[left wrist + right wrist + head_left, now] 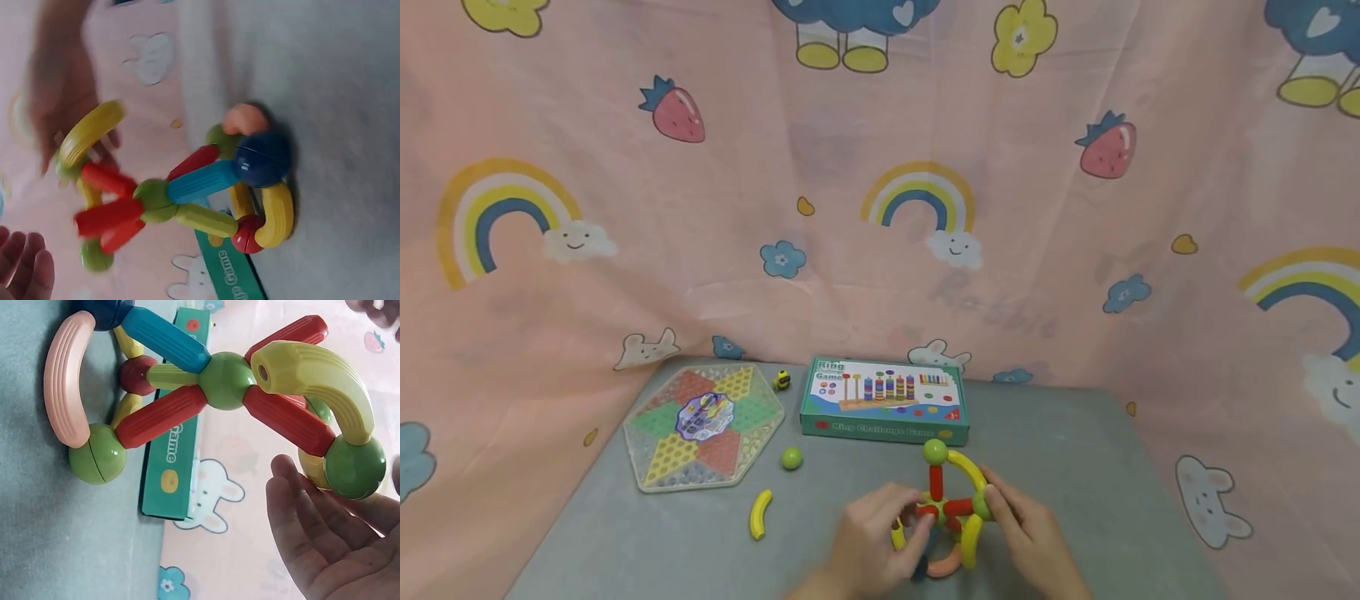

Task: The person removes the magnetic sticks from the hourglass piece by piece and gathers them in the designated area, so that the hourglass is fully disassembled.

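A magnetic ball-and-stick model [946, 507] stands on the grey table. A green center ball [226, 380] joins red, blue and yellow-green sticks. Its base ring has a pink curved stick [65, 381], a dark blue ball [264, 159] and a red ball [247, 234]. On the right, my right hand [1033, 533] holds a green corner ball [355, 467], which has a yellow curved stick [312, 372] on it. My left hand [872, 533] is close beside a red stick [106, 216] with a free end; the left wrist view shows its fingers [31, 262] apart from the model.
A loose yellow curved stick [760, 514] and a green ball [792, 458] lie left of the model. Behind are a hexagonal Chinese checkers board [658, 414], a small bee figure [782, 380] and a Ring Challenge Game box [883, 429]. A pink printed curtain [850, 317] hangs behind the table.
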Motion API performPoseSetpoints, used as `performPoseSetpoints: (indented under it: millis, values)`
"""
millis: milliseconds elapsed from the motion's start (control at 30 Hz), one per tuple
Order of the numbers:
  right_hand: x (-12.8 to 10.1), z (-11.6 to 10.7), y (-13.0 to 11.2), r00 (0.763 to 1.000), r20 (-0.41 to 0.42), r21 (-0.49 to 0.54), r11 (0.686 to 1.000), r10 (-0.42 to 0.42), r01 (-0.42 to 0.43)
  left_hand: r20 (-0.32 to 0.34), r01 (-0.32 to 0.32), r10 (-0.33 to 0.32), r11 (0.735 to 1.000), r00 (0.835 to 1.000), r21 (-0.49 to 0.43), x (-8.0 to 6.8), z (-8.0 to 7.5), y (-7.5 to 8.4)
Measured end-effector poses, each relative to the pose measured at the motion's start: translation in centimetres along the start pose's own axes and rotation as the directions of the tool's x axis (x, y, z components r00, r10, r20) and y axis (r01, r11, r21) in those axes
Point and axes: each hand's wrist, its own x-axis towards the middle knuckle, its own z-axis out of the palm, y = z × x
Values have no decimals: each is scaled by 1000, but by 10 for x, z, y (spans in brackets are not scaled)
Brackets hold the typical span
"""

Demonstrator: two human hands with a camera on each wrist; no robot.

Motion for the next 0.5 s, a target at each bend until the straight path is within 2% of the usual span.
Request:
performPoseSetpoints:
  millis: [33, 100, 167, 267, 367, 433, 500]
  values:
    - [0, 0, 0, 1000, -1, 5, 1000, -3, 3, 50, -34, 32, 999, 998, 27, -1, 3, 3]
    - [-1, 0, -1, 1000, -6, 19, 1000, -10, 10, 152, -47, 39, 998, 988, 45, -3, 8, 9]
    - [-2, -1, -1, 1000, -9, 32, 999, -7, 7, 248, 26, -32, 999, 968, 29, -4, 15, 16]
    - [-3, -1, -2, 1000, -20, 35, 999, -7, 8, 363, 170, -185, 983, 913, 74, -4, 23, 24]
    - [-5, -2, -2, 999, -31, 22, 1000, -14, 15, 424, 247, -284, 959, 860, 142, 1, 27, 28]
    - [-5, -2, -2, 999, -35, 13, 1000, -26, 26, 427, 256, -305, 952, 851, 169, 5, 30, 29]
    - [-5, -1, -1, 998, -40, 5, 998, -54, 55, 420, 250, -305, 951, 855, 182, 8, 32, 29]
